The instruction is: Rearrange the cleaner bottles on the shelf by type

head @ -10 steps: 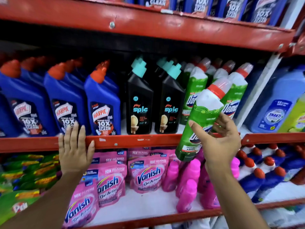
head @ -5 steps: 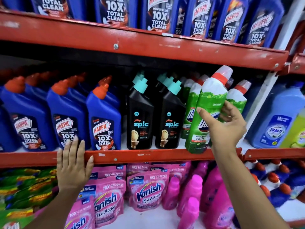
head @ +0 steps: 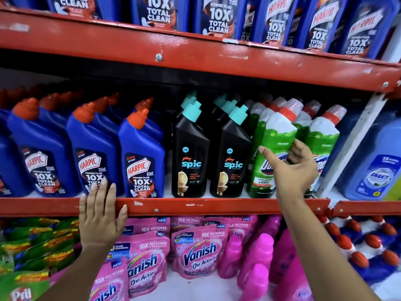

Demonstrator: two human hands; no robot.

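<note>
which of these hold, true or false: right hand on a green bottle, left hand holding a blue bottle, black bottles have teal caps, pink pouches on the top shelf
1. The right hand grips a green plastic bottle with a white neck and red-banded cap. True.
2. The left hand holds a blue bottle. False: it lies flat on the red metal shelf edge.
3. The black plastic bottles have teal caps. True.
4. Pink pouches sit on the top shelf. False: the pink Vanish pouches are on the lower shelf.

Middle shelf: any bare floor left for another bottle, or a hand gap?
One narrow gap: white floor between the front Harpic bottle and the left Spic bottle. Elsewhere bottles sit tight. The green bottle under the right hand fills the front beside the right Spic bottle.
</note>
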